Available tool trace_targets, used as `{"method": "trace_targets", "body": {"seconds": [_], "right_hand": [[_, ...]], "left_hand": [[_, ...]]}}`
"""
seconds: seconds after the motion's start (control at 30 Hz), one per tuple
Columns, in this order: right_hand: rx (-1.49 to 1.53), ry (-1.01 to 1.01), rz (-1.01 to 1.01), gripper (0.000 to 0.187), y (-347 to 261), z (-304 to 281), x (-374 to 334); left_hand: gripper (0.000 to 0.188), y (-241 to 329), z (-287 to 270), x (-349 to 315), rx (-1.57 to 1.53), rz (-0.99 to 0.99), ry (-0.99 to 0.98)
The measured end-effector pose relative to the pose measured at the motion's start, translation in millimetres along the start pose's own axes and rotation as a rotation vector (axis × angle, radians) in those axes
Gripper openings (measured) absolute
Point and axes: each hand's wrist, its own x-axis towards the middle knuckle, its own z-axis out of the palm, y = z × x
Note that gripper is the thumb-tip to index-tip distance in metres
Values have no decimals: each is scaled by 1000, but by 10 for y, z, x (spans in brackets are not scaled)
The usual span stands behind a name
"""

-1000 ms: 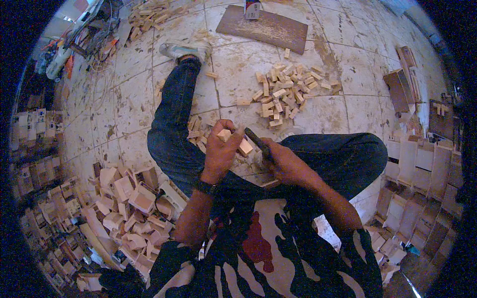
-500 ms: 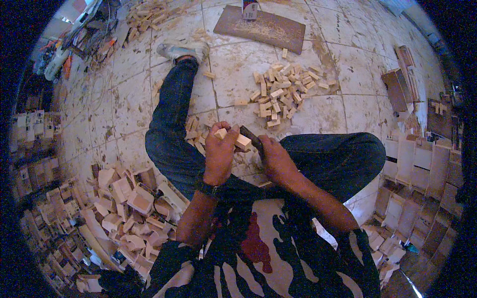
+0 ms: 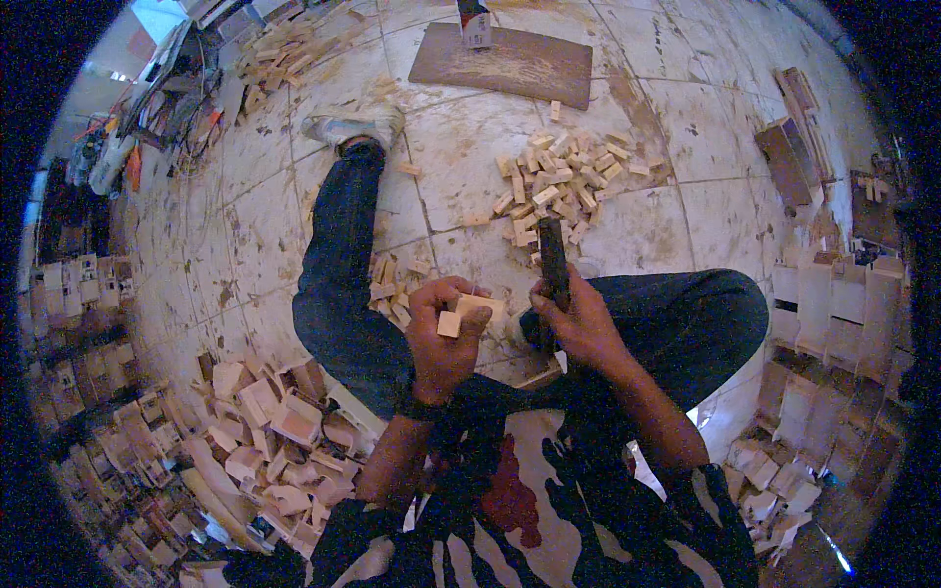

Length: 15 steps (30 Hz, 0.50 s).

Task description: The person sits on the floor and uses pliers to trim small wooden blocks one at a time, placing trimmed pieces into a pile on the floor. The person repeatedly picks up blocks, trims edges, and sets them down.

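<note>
My left hand (image 3: 441,343) is closed round pale wood, with a square block end (image 3: 449,324) below the thumb and a wooden block (image 3: 477,305) beyond it. Whether these are one piece or two, I cannot tell. My right hand (image 3: 580,318) grips a long, dark, flat file-like bar (image 3: 554,260), which points up and away from me. The bar stands apart from the wood. Past its far end lies a heap of small wooden blocks (image 3: 559,176). A smaller group of blocks (image 3: 387,289) sits on the floor beside my left leg.
A brown board (image 3: 510,73) strewn with sawdust lies ahead, a can (image 3: 475,27) standing on it. Larger wood offcuts (image 3: 270,421) are piled at my left. Stacked wooden pieces (image 3: 833,318) line the right. Cables and tools (image 3: 181,98) clutter the far left.
My right hand has drawn the dark bar away from the wood and turned it to point forward. My left hand has come nearer to me and tilted the wood.
</note>
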Motion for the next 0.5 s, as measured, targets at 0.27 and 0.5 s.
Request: {"method": "trace_targets", "body": {"seconds": [0.27, 0.5], "right_hand": [[52, 133, -21, 33, 40, -81, 63], [333, 301, 97, 42, -57, -260, 98]], "left_hand": [[34, -441, 244, 206, 294, -206, -47], [46, -1226, 923, 744, -39, -453, -69]]}}
